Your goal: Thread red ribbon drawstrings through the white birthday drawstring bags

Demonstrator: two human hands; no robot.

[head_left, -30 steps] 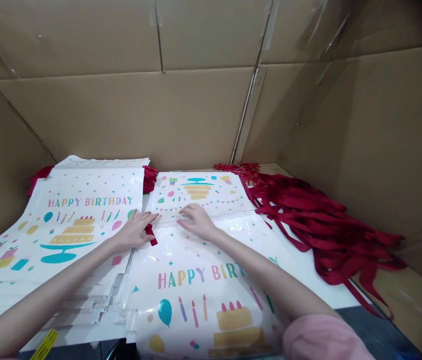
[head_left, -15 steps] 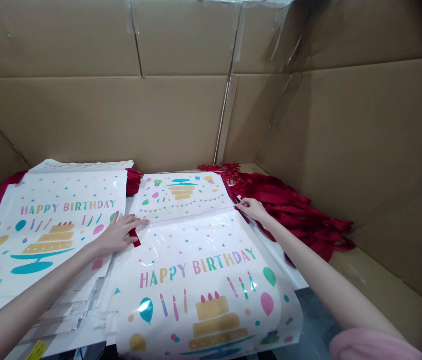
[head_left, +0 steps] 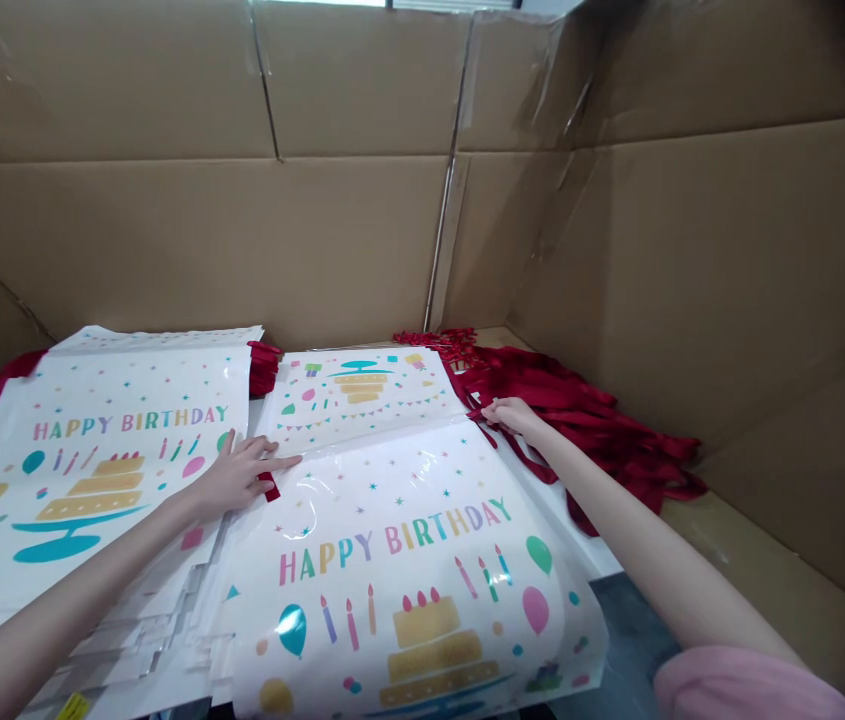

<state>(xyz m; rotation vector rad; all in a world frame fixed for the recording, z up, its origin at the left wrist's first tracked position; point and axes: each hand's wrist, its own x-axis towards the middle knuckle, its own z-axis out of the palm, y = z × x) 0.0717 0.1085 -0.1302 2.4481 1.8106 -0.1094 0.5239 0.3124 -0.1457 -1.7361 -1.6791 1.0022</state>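
Observation:
A glossy white "HAPPY BIRTHDAY" sheet [head_left: 399, 490] with a printed cake lies folded over a stack at the middle. My left hand [head_left: 238, 475] rests with spread fingers on its left edge by the fold, beside a short red ribbon end [head_left: 270, 487]. At the right end of the fold, my right hand [head_left: 513, 414] pinches a red ribbon [head_left: 476, 413]. Behind that hand lies a heap of dark red ribbons [head_left: 579, 400]. To the left is another stack of printed sheets [head_left: 129, 400], with red fabric showing at both its sides.
Tall cardboard walls [head_left: 347, 240] enclose the back and the right side. A yellow label [head_left: 74, 707] shows at the lower left. Sheet edges in the stacks overlap unevenly near the front.
My right hand has moved slightly right, and more red ribbon shows between it and the fold. My left hand stays at the left edge, its index finger stretched out straighter.

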